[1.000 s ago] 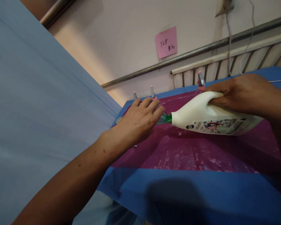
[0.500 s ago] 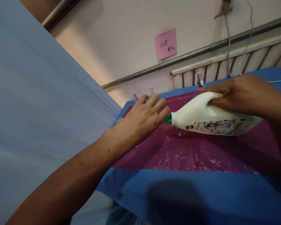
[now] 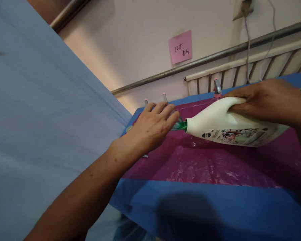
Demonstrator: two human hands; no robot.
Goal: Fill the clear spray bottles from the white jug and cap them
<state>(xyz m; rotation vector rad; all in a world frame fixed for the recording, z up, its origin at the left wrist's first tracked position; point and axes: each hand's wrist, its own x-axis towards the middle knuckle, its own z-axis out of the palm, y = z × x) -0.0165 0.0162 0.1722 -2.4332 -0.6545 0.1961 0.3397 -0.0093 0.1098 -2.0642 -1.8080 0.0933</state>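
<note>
My right hand (image 3: 263, 100) is wrapped round the handle of a white laundry detergent jug (image 3: 213, 122). The jug lies tilted on its side, its uncapped mouth pointing left and its printed label facing me. At that mouth sits the green end of a see-through piece (image 3: 182, 125), mostly hidden behind my left hand (image 3: 157, 122). The fingers of my left hand curl over this see-through piece, whose full shape I cannot make out. Behind the jug's handle stands a spray bottle with a grey and pink trigger top (image 3: 217, 88).
A glossy magenta plastic sheet (image 3: 190, 164) covers part of the blue-covered table (image 3: 203, 197). Two more grey and pink tops (image 3: 165, 97) rise behind my left hand. A pink note (image 3: 180, 47) is on the wall, above a metal rail. A pale blue curtain (image 3: 45, 110) hangs at left.
The jug and my right hand have shifted slightly right in the view, as has the background. More of the green and see-through piece shows between my left hand and the jug's mouth.
</note>
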